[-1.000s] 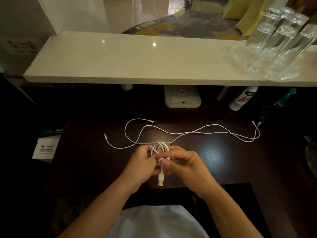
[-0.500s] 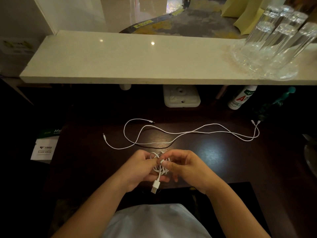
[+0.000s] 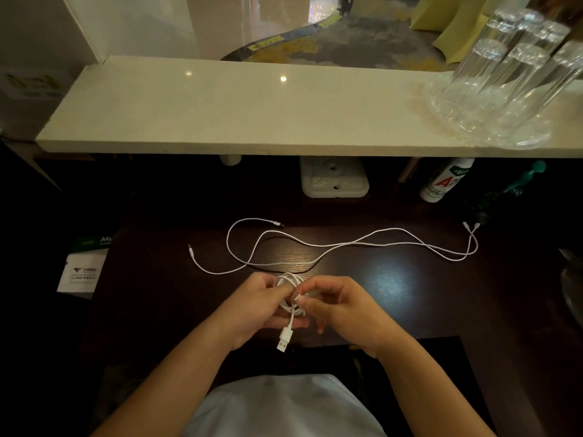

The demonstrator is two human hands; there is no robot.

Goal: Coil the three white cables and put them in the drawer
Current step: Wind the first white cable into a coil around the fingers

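Both hands, left (image 3: 255, 305) and right (image 3: 339, 305), grip the first coil (image 3: 291, 293) above the near bench (image 3: 394, 279), plug (image 3: 285, 339) dangling; next, probably tuck that end, while two cables (image 3: 347, 244) lie loose farther back

left hand (image 3: 257, 305): fingers curled, gripping | right hand (image 3: 342, 305): fingers pinched | forearms angled inward, hands touching

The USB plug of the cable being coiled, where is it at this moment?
In the head view, the USB plug hangs below the coiled cable held between the left hand and right hand, low centre, over the dark desk's near edge.
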